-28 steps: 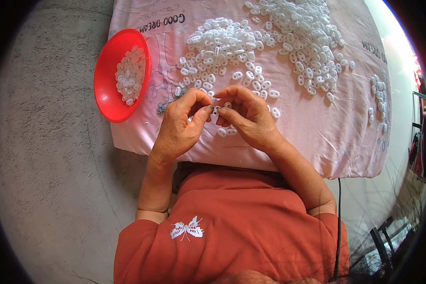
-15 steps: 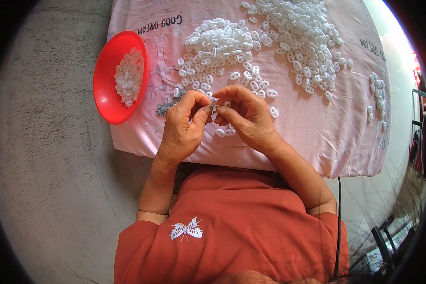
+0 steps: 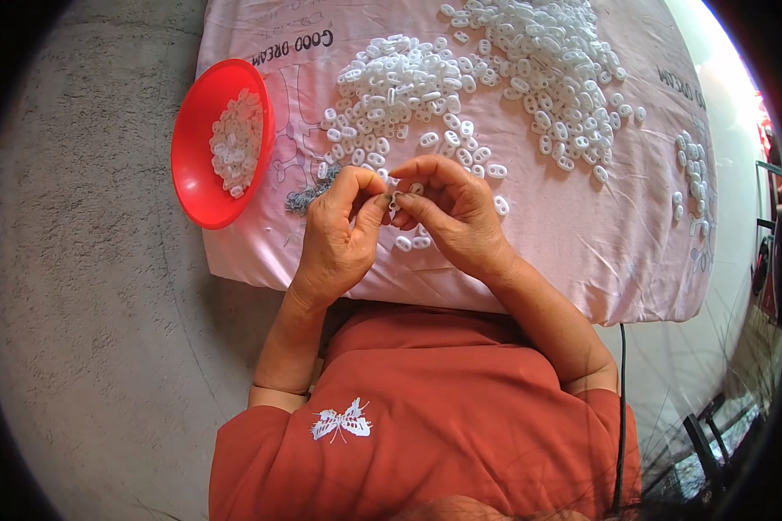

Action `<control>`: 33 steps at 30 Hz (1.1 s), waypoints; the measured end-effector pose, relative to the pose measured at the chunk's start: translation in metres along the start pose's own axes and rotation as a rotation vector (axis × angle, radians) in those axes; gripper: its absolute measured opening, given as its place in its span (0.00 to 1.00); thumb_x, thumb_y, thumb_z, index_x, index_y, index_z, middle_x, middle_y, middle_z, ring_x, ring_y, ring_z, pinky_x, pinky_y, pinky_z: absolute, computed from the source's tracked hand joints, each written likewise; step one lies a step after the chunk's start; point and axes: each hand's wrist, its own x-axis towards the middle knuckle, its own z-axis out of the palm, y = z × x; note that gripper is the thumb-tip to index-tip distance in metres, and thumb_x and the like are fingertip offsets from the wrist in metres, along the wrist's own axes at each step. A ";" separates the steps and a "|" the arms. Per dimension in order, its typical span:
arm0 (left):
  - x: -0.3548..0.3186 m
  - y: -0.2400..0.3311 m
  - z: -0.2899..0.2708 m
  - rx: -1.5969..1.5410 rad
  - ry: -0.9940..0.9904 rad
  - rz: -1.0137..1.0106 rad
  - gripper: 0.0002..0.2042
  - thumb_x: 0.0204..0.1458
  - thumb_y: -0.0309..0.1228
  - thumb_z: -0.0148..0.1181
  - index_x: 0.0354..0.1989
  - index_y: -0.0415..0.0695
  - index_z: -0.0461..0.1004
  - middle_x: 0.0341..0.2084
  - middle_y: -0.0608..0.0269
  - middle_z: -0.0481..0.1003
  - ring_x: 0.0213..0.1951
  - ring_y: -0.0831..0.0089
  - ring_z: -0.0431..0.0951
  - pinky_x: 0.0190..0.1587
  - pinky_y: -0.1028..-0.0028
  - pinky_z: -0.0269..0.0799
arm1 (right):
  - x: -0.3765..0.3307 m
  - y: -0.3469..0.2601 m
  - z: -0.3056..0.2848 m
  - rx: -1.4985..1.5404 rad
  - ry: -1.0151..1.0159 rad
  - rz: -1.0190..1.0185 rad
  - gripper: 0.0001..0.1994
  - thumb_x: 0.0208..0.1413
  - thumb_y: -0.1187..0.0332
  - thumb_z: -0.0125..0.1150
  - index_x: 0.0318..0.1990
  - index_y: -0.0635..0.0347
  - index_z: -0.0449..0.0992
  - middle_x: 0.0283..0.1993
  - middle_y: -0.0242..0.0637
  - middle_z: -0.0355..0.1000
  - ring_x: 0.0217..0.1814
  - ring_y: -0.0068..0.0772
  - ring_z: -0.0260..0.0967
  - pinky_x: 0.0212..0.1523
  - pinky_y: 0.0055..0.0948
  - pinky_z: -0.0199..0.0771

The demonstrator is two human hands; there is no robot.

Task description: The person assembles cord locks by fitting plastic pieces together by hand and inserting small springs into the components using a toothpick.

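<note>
My left hand (image 3: 339, 227) and my right hand (image 3: 450, 211) meet over a pink cloth (image 3: 582, 234), fingertips pinched together on one small white plastic piece (image 3: 394, 199). A big heap of the same white oval pieces (image 3: 391, 87) lies just beyond my fingers. Two loose white pieces (image 3: 411, 242) rest under my right hand. A small grey bundle of thread (image 3: 304, 199) lies left of my left hand. A red bowl (image 3: 191, 174) at the cloth's left edge holds several white pieces (image 3: 235, 139).
A second heap of white pieces (image 3: 556, 78) spreads across the far right of the cloth, with a thin row of pieces (image 3: 693, 182) near its right edge. Grey rough floor (image 3: 87, 330) surrounds the cloth. A black cord (image 3: 622, 408) runs by my right arm.
Both hands stay together over the same spot on the cloth; only the fingers shift slightly around the small piece.
</note>
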 end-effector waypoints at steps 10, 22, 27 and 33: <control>0.001 -0.004 -0.012 -0.241 -0.056 -0.115 0.08 0.63 0.19 0.55 0.49 0.37 0.74 0.36 0.66 0.76 0.39 0.80 0.76 0.44 0.79 0.73 | 0.002 0.001 -0.001 0.167 -0.014 0.048 0.12 0.64 0.77 0.59 0.53 0.65 0.69 0.41 0.35 0.75 0.37 0.22 0.76 0.39 0.22 0.79; 0.001 -0.014 -0.017 -0.444 -0.199 -0.107 0.11 0.59 0.16 0.59 0.50 0.35 0.76 0.44 0.65 0.75 0.49 0.78 0.76 0.53 0.77 0.73 | 0.003 -0.005 -0.004 0.196 -0.077 0.103 0.17 0.63 0.75 0.61 0.57 0.64 0.68 0.41 0.36 0.76 0.37 0.21 0.74 0.38 0.21 0.77; 0.001 -0.016 -0.015 -0.435 -0.191 -0.093 0.11 0.58 0.19 0.62 0.49 0.36 0.76 0.43 0.65 0.76 0.47 0.78 0.77 0.52 0.77 0.73 | 0.003 -0.006 -0.005 0.255 -0.070 0.164 0.16 0.61 0.73 0.64 0.55 0.62 0.69 0.38 0.35 0.77 0.35 0.21 0.75 0.35 0.20 0.76; -0.001 -0.017 -0.007 -0.424 -0.101 -0.033 0.09 0.58 0.19 0.63 0.47 0.37 0.76 0.41 0.64 0.75 0.44 0.78 0.77 0.50 0.77 0.73 | 0.004 -0.007 -0.009 0.240 -0.026 0.243 0.13 0.60 0.72 0.66 0.49 0.57 0.69 0.34 0.33 0.78 0.30 0.21 0.77 0.30 0.18 0.74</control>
